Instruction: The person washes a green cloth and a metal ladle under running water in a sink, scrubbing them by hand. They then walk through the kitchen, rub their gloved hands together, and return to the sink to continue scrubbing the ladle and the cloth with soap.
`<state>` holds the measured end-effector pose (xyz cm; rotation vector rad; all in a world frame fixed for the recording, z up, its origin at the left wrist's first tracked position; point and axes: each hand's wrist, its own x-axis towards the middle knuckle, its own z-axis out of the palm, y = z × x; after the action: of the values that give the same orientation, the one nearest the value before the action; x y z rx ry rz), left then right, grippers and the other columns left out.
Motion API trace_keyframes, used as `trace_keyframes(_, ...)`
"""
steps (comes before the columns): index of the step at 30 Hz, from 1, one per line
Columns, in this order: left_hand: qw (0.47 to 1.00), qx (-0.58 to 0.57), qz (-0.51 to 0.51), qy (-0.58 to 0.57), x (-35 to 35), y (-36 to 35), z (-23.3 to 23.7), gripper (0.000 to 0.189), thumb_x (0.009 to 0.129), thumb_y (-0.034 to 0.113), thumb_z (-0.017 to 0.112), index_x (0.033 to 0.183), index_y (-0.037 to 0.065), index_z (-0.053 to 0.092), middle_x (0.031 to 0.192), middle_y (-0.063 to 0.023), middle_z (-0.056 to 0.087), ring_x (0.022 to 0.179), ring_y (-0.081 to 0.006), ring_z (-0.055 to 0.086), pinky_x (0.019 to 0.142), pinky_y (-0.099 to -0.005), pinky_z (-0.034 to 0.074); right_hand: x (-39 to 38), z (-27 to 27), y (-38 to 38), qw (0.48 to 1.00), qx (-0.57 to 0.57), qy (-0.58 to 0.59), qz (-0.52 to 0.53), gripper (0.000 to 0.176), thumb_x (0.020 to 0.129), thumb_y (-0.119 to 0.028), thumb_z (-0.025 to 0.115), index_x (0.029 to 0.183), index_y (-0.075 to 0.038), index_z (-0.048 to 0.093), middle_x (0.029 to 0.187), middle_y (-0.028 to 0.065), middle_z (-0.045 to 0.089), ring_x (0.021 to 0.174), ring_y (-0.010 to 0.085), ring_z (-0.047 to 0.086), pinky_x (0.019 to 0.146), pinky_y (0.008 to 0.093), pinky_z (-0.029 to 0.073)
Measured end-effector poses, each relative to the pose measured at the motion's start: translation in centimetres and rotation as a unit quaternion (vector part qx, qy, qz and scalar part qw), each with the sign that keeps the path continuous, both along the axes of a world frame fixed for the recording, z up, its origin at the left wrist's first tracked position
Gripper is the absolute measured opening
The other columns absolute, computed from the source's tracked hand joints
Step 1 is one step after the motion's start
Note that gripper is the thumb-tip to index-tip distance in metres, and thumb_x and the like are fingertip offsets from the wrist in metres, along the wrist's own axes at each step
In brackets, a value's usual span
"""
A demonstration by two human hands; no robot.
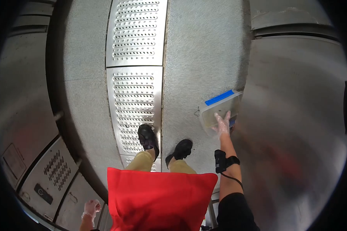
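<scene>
In a clear plastic glove, my right hand (pixel 223 124) is closed on a translucent plastic container (pixel 216 111) with a blue clip along its edge (pixel 219 97). The container is tilted beside the steel surface on the right, above the grey floor. My left hand (pixel 91 208), also in a clear glove, is at the lower left near the steel cabinet doors. Its fingers are curled in, and nothing shows in them.
Perforated steel drain covers (pixel 135 88) run along the grey floor (pixel 200 50). Steel cabinets (pixel 23 100) line the left side, one with a vented panel (pixel 52 173). A large steel surface (pixel 292 115) fills the right. Black shoes (pixel 184 148) and a red apron (pixel 158 196) are below.
</scene>
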<state>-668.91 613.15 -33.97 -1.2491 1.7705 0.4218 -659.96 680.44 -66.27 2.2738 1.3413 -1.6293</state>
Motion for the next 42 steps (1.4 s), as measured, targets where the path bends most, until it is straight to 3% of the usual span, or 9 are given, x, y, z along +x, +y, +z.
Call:
trace_keyframes(4,1.0,-0.008,-0.022,0.009,-0.7,-0.4,-1.2,0.015,0.077,0.014,0.058,0.071,0.002,0.055,0.059,-0.0084,0.056,0.046,-0.0161,0.053,0.042,-0.0267,0.043,-1.0,-5.8,-1.7,0.982,0.044,-0.097,0.159,0.053,0.083,-0.019,0.062,0.129,-0.011,0.038,0.129,0.0116,0.04,0.114,0.0274,0.044,0.084,0.0459,0.045)
trace_keyframes(8,0.999,-0.009,-0.034,-0.005,-2.4,0.2,-1.7,0.014,0.078,0.015,0.058,0.071,0.003,0.053,0.059,-0.0075,0.055,0.047,-0.0154,0.053,0.044,-0.0268,0.043,0.4,-7.7,-1.5,0.931,0.108,0.111,0.332,0.028,0.086,-0.018,0.057,0.111,-0.005,0.054,0.107,0.0066,0.054,0.094,0.0195,0.053,0.077,0.0368,0.047)
trace_keyframes(11,0.999,0.014,-0.016,0.033,-3.8,0.4,-1.4,0.014,0.079,0.016,0.058,0.073,0.004,0.053,0.06,-0.007,0.056,0.05,-0.0149,0.054,0.045,-0.0266,0.043,1.4,-4.6,-1.6,0.934,-0.121,0.332,-0.052,0.015,0.087,-0.015,0.055,0.098,-0.005,0.058,0.094,0.0039,0.057,0.081,0.0149,0.054,0.071,0.0319,0.046)
trace_keyframes(12,0.998,0.017,-0.012,0.061,-4.7,1.7,-1.0,0.014,0.08,0.016,0.058,0.075,0.004,0.053,0.061,-0.0067,0.056,0.05,-0.0148,0.054,0.045,-0.0266,0.044,1.5,-2.8,-1.5,0.851,-0.232,0.388,-0.266,0.011,0.087,-0.014,0.054,0.094,-0.006,0.059,0.091,0.0031,0.057,0.077,0.0136,0.054,0.069,0.0306,0.046)
trace_keyframes(23,0.91,0.34,-0.032,0.235,-18.3,27.6,5.9,0.019,0.086,0.023,0.059,0.089,0.005,0.054,0.08,-0.0059,0.059,0.068,-0.0128,0.058,0.063,-0.0251,0.049,2.1,21.8,0.9,0.711,-0.209,0.602,-0.297,0.01,0.085,-0.018,0.054,0.084,-0.008,0.052,0.074,0.002,0.046,0.064,0.0132,0.042,0.058,0.0264,0.037)
trace_keyframes(29,0.744,0.653,-0.113,0.084,-13.1,50.1,10.2,0.061,0.091,0.052,0.038,0.127,0.003,0.045,0.133,-0.0131,0.041,0.129,-0.0244,0.032,0.106,-0.0436,0.028,0.9,38.8,-0.5,0.673,-0.214,0.648,-0.284,0.018,0.087,-0.016,0.048,0.072,-0.01,0.041,0.069,0.0019,0.038,0.059,0.0135,0.037,0.049,0.0259,0.033)
trace_keyframes(37,0.532,0.808,0.198,-0.159,0.9,61.2,14.3,0.063,0.09,0.051,0.041,0.129,0.001,0.043,0.131,-0.0114,0.046,0.124,-0.0245,0.04,0.105,-0.0408,0.03,0.4,56.1,-3.0,0.7,-0.19,0.602,-0.334,0.009,0.084,-0.016,0.05,0.08,-0.008,0.048,0.071,0.0039,0.044,0.056,0.0167,0.04,0.049,0.0287,0.037)
trace_keyframes(39,0.534,0.792,0.233,-0.18,1.5,59.7,17.8,0.06,0.091,0.048,0.043,0.126,0.0,0.045,0.125,-0.0116,0.051,0.117,-0.0232,0.046,0.102,-0.0379,0.034,-0.6,58.2,-3.7,0.758,-0.087,0.535,-0.363,0.012,0.087,-0.017,0.049,0.088,-0.006,0.051,0.081,0.0044,0.05,0.066,0.017,0.048,0.059,0.0286,0.046)
trace_keyframes(42,0.552,0.759,0.32,-0.132,2.9,57.7,21.3,0.054,0.092,0.043,0.044,0.124,-0.001,0.047,0.118,-0.0113,0.055,0.109,-0.0218,0.052,0.098,-0.0365,0.039,0.5,59.1,-3.6,0.679,-0.215,0.626,-0.318,0.012,0.087,-0.017,0.049,0.086,-0.005,0.051,0.08,0.004,0.049,0.068,0.0162,0.047,0.061,0.0289,0.044)
